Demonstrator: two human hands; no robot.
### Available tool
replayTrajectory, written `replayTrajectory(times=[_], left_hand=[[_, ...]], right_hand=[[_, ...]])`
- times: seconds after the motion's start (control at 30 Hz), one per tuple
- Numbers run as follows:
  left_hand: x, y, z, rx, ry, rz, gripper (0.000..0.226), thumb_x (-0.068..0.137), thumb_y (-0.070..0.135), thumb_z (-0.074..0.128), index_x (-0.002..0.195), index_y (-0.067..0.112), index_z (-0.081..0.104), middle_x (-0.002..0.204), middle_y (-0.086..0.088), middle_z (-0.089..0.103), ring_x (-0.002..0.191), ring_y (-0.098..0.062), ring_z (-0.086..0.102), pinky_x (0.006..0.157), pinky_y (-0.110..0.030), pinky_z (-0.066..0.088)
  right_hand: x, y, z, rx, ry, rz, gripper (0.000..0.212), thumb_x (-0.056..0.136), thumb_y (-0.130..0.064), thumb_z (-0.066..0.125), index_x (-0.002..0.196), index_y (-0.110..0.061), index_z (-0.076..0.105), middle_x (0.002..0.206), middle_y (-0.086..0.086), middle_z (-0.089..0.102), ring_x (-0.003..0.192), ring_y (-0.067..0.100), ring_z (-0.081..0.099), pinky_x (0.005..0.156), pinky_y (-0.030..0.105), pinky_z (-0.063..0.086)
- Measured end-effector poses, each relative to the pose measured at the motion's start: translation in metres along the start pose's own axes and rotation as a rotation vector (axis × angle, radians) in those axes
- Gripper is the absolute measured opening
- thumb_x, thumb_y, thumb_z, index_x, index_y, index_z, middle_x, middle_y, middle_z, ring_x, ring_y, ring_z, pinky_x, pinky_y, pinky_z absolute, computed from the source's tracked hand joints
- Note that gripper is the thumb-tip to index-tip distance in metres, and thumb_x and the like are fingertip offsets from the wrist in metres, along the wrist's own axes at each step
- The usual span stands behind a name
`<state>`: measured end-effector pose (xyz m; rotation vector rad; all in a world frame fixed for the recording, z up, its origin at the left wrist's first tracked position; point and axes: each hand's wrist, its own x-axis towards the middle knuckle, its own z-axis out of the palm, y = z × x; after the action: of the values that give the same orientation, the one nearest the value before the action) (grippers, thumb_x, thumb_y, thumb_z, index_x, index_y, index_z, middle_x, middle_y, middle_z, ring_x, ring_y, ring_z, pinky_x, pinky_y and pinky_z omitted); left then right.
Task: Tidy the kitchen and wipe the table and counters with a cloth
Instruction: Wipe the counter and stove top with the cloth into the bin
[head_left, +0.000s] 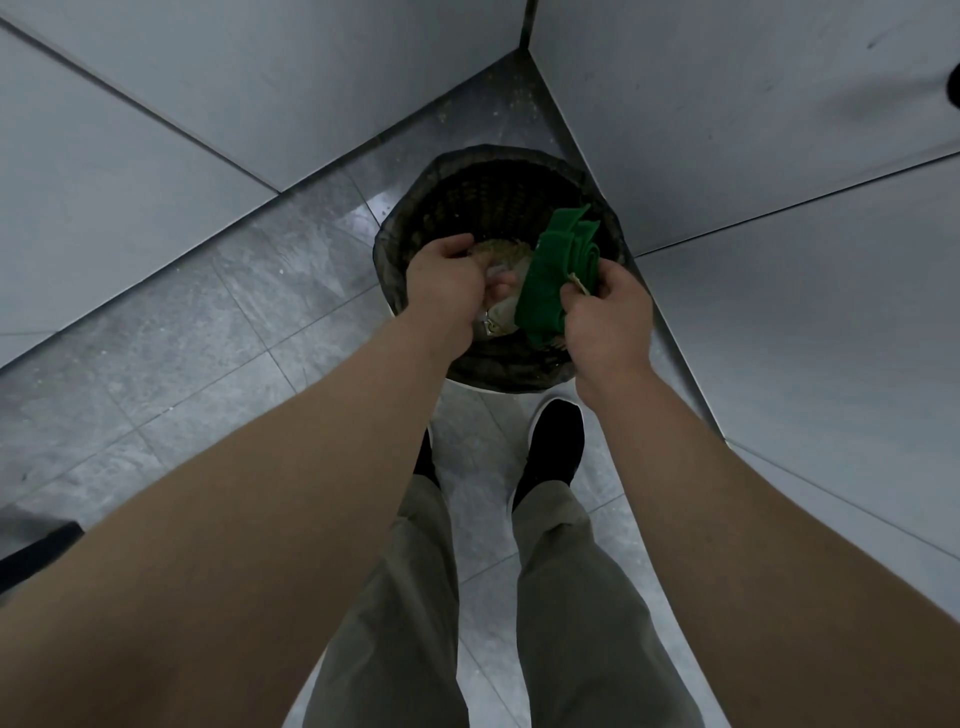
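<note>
The green cloth (550, 275) is gripped by the right hand (608, 317) directly over the lined waste bin (498, 366), evidently to be shaken out there; the left hand (441, 283) is curled, its contents indiscernible.

grey tiled floor (218, 312), pale walls (753, 119)

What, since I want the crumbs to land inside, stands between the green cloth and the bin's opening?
Nothing visible. The right hand grips the green cloth over the open, black-lined bin, with only rubbish seen below. The left hand hovers beside the cloth, to its left, not under it.
</note>
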<state>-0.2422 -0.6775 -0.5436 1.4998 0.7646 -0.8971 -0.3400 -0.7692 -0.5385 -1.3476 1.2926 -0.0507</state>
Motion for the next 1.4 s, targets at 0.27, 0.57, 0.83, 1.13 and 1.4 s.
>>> replayTrajectory(times=[0.27,0.57,0.83,1.13,1.4], left_hand=[[0.003,-0.004,-0.010,0.176,-0.056,0.055,0.068,0.069,0.012,0.089,0.130,0.016,0.059,0.123,0.000,0.057,0.112,-0.019,0.059,0.098,-0.035,0.052],[0.021,-0.035,-0.065,0.597,0.475,-0.134,0.099,0.059,0.062,0.079,0.133,0.008,0.043,0.132,-0.013,0.053,0.115,-0.032,0.057,0.093,-0.045,0.053],[0.039,-0.055,-0.088,0.423,0.230,-0.095,0.031,0.080,0.031,0.061,0.098,0.005,0.062,0.103,-0.015,0.066,0.095,-0.031,0.066,0.086,-0.049,0.058],[0.002,-0.051,-0.073,-0.141,-0.038,-0.246,0.030,0.103,0.025,0.052,0.130,0.013,0.055,0.122,-0.006,0.066,0.109,-0.025,0.064,0.089,-0.044,0.055],[-0.052,-0.012,-0.082,-0.101,-0.161,-0.172,0.017,0.104,0.021,0.048,0.110,0.015,0.062,0.102,0.000,0.068,0.093,-0.019,0.066,0.078,-0.040,0.058]], right_hand=[[0.002,-0.002,-0.001,0.008,0.006,-0.006,0.030,0.091,-0.002,0.057,0.113,-0.019,0.068,0.103,-0.003,0.071,0.096,0.014,0.069,0.086,0.035,0.059],[-0.001,-0.004,-0.002,-0.010,-0.009,-0.004,0.031,0.091,-0.003,0.057,0.115,-0.019,0.067,0.103,-0.003,0.071,0.096,0.013,0.069,0.085,0.034,0.059],[0.000,-0.002,-0.003,-0.047,0.005,-0.010,0.032,0.091,-0.003,0.057,0.119,-0.014,0.067,0.105,0.000,0.071,0.095,0.013,0.068,0.082,0.030,0.059],[-0.012,-0.012,-0.002,-0.080,-0.005,-0.049,0.028,0.090,-0.005,0.058,0.109,-0.023,0.067,0.104,-0.004,0.071,0.097,0.014,0.067,0.087,0.034,0.058],[-0.049,-0.065,-0.016,-0.147,0.006,-0.184,0.031,0.087,-0.003,0.056,0.099,-0.030,0.066,0.097,-0.006,0.071,0.094,0.014,0.068,0.089,0.038,0.057]])
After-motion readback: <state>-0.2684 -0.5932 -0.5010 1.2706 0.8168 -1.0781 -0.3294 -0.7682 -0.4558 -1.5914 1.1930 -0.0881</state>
